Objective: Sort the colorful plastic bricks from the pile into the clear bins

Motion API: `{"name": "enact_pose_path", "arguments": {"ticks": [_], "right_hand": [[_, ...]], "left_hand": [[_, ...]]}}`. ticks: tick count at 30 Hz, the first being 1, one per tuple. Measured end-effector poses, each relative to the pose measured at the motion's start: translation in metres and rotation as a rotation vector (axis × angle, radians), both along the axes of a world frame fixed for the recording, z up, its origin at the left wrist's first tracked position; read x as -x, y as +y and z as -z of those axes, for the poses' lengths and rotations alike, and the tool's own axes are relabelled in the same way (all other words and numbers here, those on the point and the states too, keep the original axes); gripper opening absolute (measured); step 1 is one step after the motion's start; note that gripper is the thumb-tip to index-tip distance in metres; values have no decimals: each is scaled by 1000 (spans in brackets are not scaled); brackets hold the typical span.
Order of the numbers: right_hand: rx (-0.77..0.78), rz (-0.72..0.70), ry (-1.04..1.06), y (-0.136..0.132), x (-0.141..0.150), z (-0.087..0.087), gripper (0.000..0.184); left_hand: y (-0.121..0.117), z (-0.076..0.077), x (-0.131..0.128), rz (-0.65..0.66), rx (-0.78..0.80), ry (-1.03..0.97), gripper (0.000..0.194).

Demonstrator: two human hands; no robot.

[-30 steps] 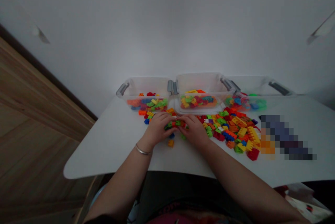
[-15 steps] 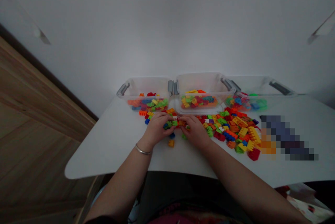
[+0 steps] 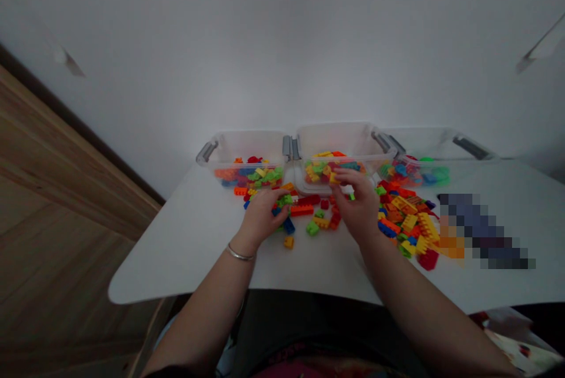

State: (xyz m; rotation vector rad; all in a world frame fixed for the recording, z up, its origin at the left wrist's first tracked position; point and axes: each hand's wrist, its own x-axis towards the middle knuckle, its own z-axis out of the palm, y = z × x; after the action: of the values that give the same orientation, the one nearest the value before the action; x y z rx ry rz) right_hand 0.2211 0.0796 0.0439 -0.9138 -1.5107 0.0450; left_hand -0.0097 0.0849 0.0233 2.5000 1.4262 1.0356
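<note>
My right hand [image 3: 359, 204] is raised over the table in front of the middle box, pinching a small yellow toy brick [image 3: 333, 178] between thumb and fingertips. My left hand [image 3: 261, 213], with a bangle at the wrist, curls its thumb and fingers around a green toy brick [image 3: 286, 199] at the left cluster; other bricks partly hide the grip. Between the hands lie a long red-orange brick [image 3: 302, 210], a yellow brick [image 3: 321, 223] and a green piece [image 3: 312, 228]. A blue brick [image 3: 289, 225] and a single yellow-orange brick [image 3: 288, 242] rest near my left thumb.
Along the wall stand three clear plastic boxes with bricks inside: left [image 3: 247, 165], middle [image 3: 339, 159] and right [image 3: 441, 161]. A large mixed brick pile [image 3: 408, 219] spreads to the right. Beyond it a pixelated dark object [image 3: 485, 231] lies on the white table [image 3: 185, 248].
My right hand has moved away from the left one, up and to the right, and now carries a yellow brick. The bricks between the hands are uncovered. My left hand stays nearly in place.
</note>
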Motion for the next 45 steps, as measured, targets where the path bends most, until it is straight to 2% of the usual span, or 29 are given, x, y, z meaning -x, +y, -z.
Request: {"name": "enact_pose_path", "arguments": {"ticks": [3,5,11,14,17,21,23,26,31,34,38,42,45], "right_hand": [[-25,34,230,24,-15,-13,17],[-19,67,297,43,-25,-24,23],[0,222,180,94,-41,-59,22],[103,198,139,110,-35,-66,19],[307,169,15,114,-26,-70,17],[630,241,-281,106,-19,-79,17],[736,268,-406,103,-17,-83,17],[798,280,-490,105,-18,-83,17],[828,242,-495,113,-19,-78,13],[797,285,-503,112,-18,-76,13],[623,368,-511,107,-18,-74,19],[258,306,-328,92,-15,-77,20],[-20,227,-168,66,-6,-78,24]], "left_hand": [[-1,-1,0,4,-4,4,30],[-2,-2,0,-6,-7,-1,29],[-1,-1,0,-30,10,-26,25],[1,0,0,-16,12,-16,23],[2,1,1,-15,30,10,23],[1,2,0,-5,57,47,24],[1,2,0,7,59,53,23],[1,2,0,15,72,58,22],[1,0,-1,18,115,86,24],[0,-1,-2,19,126,98,25],[0,-2,-2,31,124,97,24],[-1,-3,-1,40,101,73,24],[-1,-3,0,59,58,61,23]]}}
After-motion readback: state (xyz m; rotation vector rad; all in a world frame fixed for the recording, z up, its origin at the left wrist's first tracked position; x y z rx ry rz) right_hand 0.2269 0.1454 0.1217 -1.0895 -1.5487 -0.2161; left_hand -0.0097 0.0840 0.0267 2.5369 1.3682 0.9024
